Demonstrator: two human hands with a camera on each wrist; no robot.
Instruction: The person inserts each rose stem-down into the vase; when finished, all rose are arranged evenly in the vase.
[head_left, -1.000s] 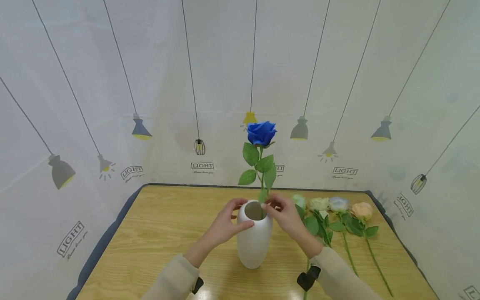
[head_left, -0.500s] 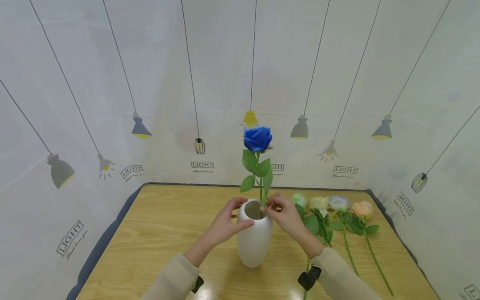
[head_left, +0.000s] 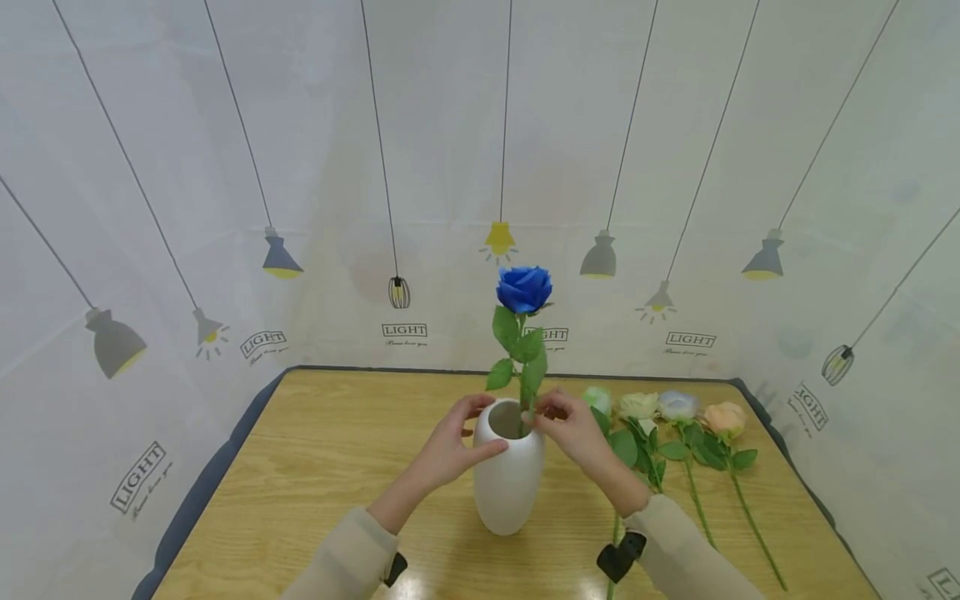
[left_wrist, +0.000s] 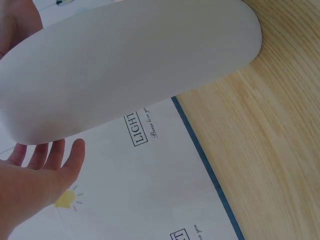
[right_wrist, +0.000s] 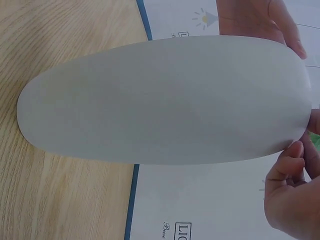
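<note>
A white vase (head_left: 508,483) stands upright on the wooden table. My left hand (head_left: 453,446) holds its upper part, with the thumb on the near side of the rim and the fingers on the far left. At the right of the mouth my right hand (head_left: 573,425) pinches the stem of a blue artificial rose (head_left: 524,289). The rose is upright, its leafy stem running down into the vase mouth; the stem's lower end is hidden inside. In the right wrist view the right hand (right_wrist: 292,185) has its curled fingers close against the rim, and only a bit of green shows.
To the right lie several more artificial flowers: a pale green one (head_left: 597,400), a cream one (head_left: 639,407), a pale lilac one (head_left: 678,406) and a peach one (head_left: 724,422), stems toward the near edge. A lamp-printed white cloth (head_left: 442,167) surrounds the table (head_left: 322,458).
The blue rose has moved down, its stem sinking deeper into the vase, and its head swayed left, then back right. Both hands have stayed at the vase mouth.
</note>
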